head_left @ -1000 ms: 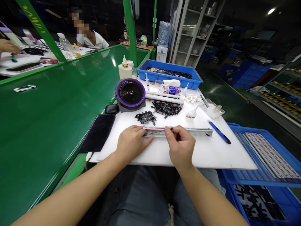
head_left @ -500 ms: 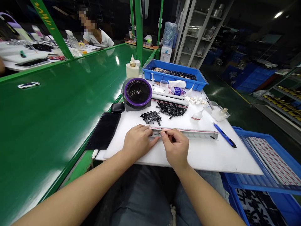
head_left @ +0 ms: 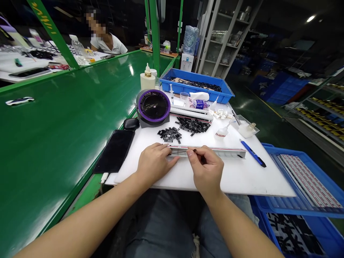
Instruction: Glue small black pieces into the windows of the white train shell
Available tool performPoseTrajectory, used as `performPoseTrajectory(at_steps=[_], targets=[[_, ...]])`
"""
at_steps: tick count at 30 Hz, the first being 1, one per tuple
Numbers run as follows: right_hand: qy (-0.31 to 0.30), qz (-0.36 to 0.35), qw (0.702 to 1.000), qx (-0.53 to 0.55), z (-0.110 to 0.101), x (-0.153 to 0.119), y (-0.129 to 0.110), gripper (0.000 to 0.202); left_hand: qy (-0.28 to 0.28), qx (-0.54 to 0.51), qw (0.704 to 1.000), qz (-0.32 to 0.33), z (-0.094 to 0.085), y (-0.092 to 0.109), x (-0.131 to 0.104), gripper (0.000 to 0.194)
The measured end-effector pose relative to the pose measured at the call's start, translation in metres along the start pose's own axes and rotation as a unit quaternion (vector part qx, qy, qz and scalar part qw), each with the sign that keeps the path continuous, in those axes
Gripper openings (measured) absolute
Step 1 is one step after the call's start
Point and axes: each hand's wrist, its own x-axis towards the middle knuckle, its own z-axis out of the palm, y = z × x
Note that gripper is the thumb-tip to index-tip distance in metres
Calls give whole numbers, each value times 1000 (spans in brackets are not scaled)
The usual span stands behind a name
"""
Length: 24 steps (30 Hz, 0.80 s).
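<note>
A long white channel strip [head_left: 225,153] with a red line along its top edge lies across the near part of the white board. My left hand [head_left: 152,163] holds the strip's left end, fingers over its back edge and thumb stretched out in front. In a closed pinch, my right hand [head_left: 207,168] grips a thin dark stick-like tool [head_left: 180,152], which points left along the strip towards my left fingers. Its tip is too small to make out. Just beyond the strip are a small pile of black clips [head_left: 170,135] and a larger pile of black pieces [head_left: 194,125].
Behind the piles stand a purple-rimmed fan [head_left: 154,105] and more white strips [head_left: 190,113]. A dropper bottle [head_left: 221,132] and a blue cutter [head_left: 252,153] lie right. A tablet [head_left: 114,151] is left; blue trays [head_left: 317,168] flank the board. A co-worker sits far left.
My right hand has moved slightly right along the strip, baring more of the thin tool. My left hand keeps its place on the strip. The view has shifted a little.
</note>
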Motion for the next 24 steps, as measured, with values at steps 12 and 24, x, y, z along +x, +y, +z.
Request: performPoseTrajectory(at_steps=[12, 24], targets=[[332, -125, 929, -107, -107, 69, 14, 19, 8, 13, 1000, 17, 0, -2, 1, 33], [279, 5, 906, -319, -225, 181, 100, 23, 32, 36, 998, 36, 4, -7, 3, 38]])
